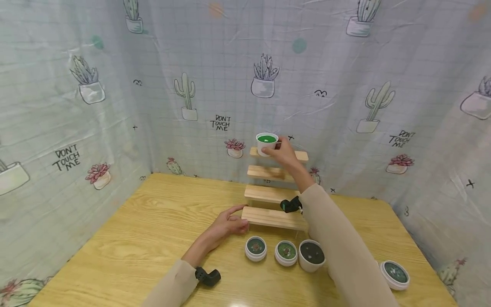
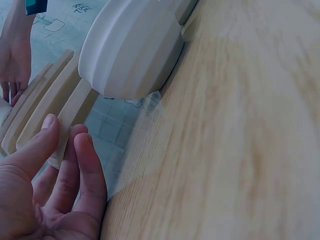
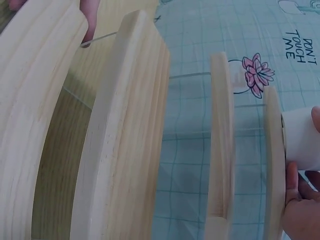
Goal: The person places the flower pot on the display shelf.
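A four-tier wooden stand (image 1: 272, 194) stands at the back of the table. Above its top tier, my right hand (image 1: 285, 154) grips a white pot (image 1: 261, 146) with a bright green inside. The right wrist view has this pot (image 3: 300, 137) against the top board, the fingers partly cut off by the edge. Low on the left, my left hand (image 1: 228, 224) holds the end of the bottom board. In the left wrist view the thumb of this left hand (image 2: 55, 185) lies on one face of the board (image 2: 75, 107), with fingers on the other side.
Before the stand sit two low white pots, a left one (image 1: 255, 257) and a middle one (image 1: 286, 262), beside a taller dark-filled pot (image 1: 307, 265). Another low pot (image 1: 395, 283) stands far right, past my right sleeve. A patterned curtain (image 1: 230, 64) hangs behind.
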Demonstrator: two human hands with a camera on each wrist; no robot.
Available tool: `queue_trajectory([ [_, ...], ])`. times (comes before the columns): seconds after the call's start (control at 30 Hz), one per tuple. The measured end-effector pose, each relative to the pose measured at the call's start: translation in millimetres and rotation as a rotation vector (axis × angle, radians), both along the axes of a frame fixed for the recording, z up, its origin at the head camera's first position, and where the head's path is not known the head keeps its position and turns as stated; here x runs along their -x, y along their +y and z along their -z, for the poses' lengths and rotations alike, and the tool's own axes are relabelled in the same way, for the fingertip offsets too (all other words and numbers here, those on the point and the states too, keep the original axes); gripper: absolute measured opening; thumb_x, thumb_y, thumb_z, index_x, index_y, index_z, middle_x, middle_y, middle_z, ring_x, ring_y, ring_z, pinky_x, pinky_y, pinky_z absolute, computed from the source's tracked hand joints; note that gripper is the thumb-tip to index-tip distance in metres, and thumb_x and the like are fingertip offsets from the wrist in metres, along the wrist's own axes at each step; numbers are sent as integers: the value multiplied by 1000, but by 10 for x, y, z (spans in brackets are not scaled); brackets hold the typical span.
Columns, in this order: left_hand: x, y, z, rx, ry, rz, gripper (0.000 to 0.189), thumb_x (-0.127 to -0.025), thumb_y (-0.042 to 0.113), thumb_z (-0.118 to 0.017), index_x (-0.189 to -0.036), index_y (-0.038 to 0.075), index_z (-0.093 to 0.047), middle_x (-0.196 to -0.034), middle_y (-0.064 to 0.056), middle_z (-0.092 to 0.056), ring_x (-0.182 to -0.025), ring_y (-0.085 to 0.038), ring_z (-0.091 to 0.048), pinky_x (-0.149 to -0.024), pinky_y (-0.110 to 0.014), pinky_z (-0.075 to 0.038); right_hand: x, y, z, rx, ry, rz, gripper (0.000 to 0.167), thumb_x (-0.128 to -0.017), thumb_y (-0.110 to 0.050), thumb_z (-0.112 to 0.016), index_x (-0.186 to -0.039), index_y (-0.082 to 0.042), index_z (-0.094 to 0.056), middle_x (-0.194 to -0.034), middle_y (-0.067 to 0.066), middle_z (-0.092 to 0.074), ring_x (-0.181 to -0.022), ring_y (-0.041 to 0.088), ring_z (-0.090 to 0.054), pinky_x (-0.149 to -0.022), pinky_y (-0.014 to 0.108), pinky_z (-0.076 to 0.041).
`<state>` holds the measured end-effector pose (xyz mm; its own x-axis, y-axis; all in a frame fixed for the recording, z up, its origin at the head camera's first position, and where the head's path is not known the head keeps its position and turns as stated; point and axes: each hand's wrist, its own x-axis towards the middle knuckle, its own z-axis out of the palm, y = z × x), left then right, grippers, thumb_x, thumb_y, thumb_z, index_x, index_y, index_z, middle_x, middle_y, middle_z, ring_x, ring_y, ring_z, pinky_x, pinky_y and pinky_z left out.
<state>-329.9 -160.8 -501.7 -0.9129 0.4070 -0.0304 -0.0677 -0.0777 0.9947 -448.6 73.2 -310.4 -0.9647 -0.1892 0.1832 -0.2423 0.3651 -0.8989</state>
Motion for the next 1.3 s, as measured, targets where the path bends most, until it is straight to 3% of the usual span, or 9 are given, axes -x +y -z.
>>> queue_trajectory([
  [0.97,36,-10,65,1,6,4,77,-97,16,-73,-161,12,-31,-100,-3,-77,-94,-14,-72,-88,-31,-61,-12,26,10,-46,-1,38,58,-98,-21,-72,-144,0,-44,-141,21,-54,-130,37,-53,-111,52,-46],
  [1.13,6,-63,68,11,9,-33,75,-98,14,-72,-161,12,-32,-99,-5,-77,-93,-14,-72,-87,-30,-61,5,-30,9,-52,-16,27,68,-94,-22,-76,-148,0,-42,-148,20,-52,-137,36,-52,-114,50,-46],
  [1.3,36,-26,61,14,26,0,76,-98,18,-72,-161,13,-30,-102,-6,-77,-95,-15,-72,-89,-30,-60,-36,77,-20,-44,-11,61,76,-93,-17,-77,-155,0,-36,-158,20,-43,-145,37,-45,-117,51,-43],
])
